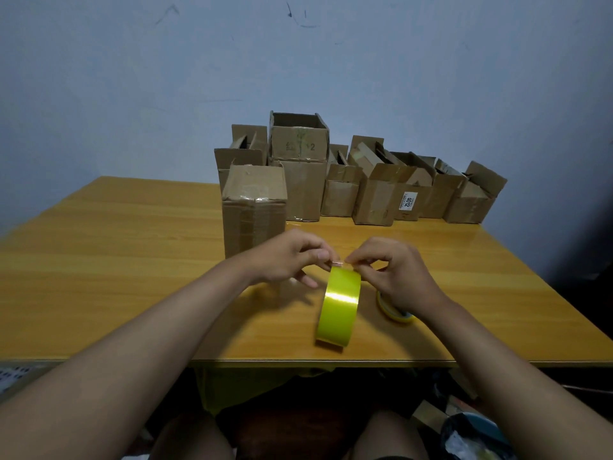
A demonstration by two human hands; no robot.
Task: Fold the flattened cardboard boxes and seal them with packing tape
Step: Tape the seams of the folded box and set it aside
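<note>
A yellow-green roll of packing tape [338,303] stands on edge above the near part of the wooden table [132,260]. At its top, my left hand [288,257] and my right hand [394,277] each pinch the loose clear tape end between thumb and fingertips. A tall cardboard box [253,210] with a taped top stands upright just behind my left hand. Behind it, several folded cardboard boxes [374,190] line the table's far edge, some with open flaps. One open box [298,136] is stacked on another.
A second, thinner yellow tape roll [396,312] lies flat on the table under my right wrist. The table's left half is bare wood. A grey wall rises behind the boxes. Below the table's front edge are my knees and dark clutter at the right.
</note>
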